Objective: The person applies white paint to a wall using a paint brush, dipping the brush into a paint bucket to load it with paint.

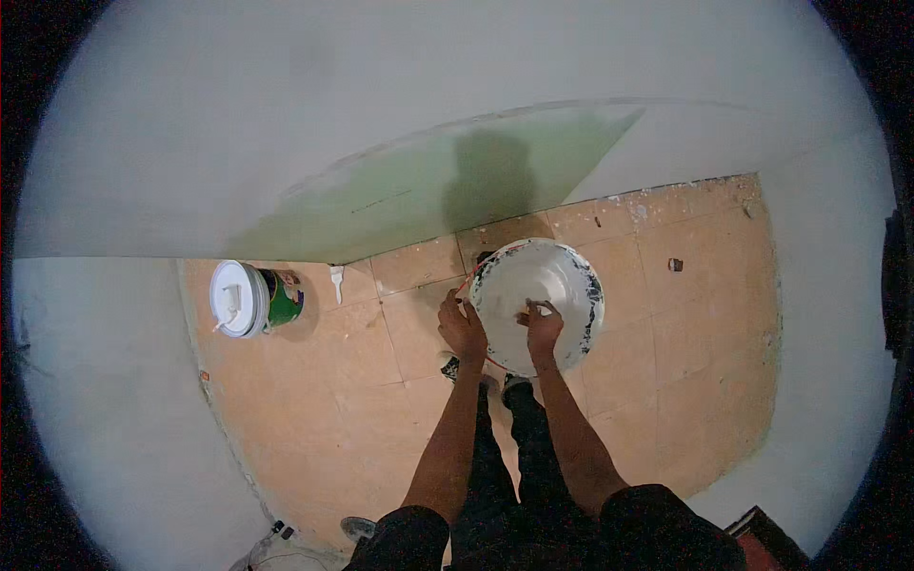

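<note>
In front of my feet is a wide, round pale basin (515, 335), its rim streaked with white and dark patches and showing red on the left. My left hand (464, 328) is at the basin's left rim, fingers curled along the edge. Over the inside of the basin, my right hand (544, 332) has its fingers drawn together around a small whitish thing (545, 310), mostly hidden by the fingers. A smooth, pale, shiny surface shows inside the basin.
A lidded paint bucket (287, 296) stands at the left beside a white-handled flat brush (337, 284) lying by the wall. The wall (400, 200) has a bare green patch. A small brown scrap (675, 265) lies on the tiled floor (614, 421) to the right.
</note>
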Demonstrator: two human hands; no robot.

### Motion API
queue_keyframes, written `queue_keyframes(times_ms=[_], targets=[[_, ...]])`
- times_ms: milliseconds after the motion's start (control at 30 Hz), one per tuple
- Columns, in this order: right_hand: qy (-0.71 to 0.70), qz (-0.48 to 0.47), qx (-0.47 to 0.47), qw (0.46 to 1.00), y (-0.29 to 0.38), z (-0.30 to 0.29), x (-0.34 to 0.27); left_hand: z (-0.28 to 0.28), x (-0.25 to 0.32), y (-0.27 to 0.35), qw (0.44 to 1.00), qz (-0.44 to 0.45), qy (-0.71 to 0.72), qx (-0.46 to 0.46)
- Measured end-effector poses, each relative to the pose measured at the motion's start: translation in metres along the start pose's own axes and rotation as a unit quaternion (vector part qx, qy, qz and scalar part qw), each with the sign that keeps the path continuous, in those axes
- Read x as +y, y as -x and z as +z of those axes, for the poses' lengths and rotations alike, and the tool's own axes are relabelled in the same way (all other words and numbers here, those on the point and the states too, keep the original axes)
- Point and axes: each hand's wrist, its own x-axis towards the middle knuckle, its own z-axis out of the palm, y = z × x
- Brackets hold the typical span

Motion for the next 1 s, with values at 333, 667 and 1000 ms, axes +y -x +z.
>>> queue_keyframes(times_ms=[333,667,1000], targets=[[0.001,0.107,-0.016,0.994,-0.019,-0.024,0.000,0.003,0.005,0.000,0.999,0.017,0.026,0.019],[0.179,-0.095,-0.266,0.942,-0.045,-0.047,-0.014,0.006,0.017,0.002,1.000,0.001,0.019,-0.001],[0.042,0.038,-0.071,0.996,-0.001,-0.023,-0.043,0.019,-0.014,-0.004,0.989,0.014,0.144,0.031]])
